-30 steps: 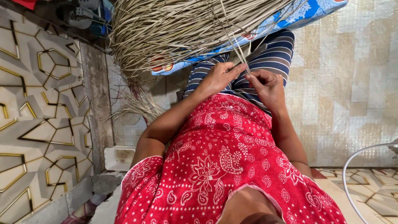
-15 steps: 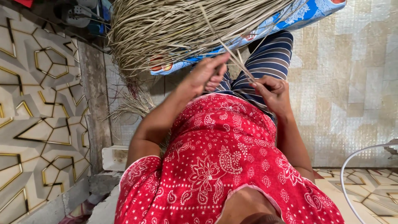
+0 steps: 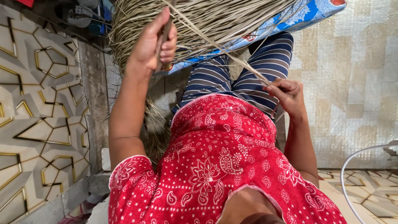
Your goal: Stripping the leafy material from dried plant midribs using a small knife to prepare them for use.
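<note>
My left hand is raised and clenched around a thin dark tool handle, with one end of a long pale straw strand running out past my fingers. The strand stretches taut and slanting down to my right hand, which pinches its other end just above my lap. Behind the strand lies the big bundle of dry straw, resting on a blue patterned cloth over my striped trousers.
</note>
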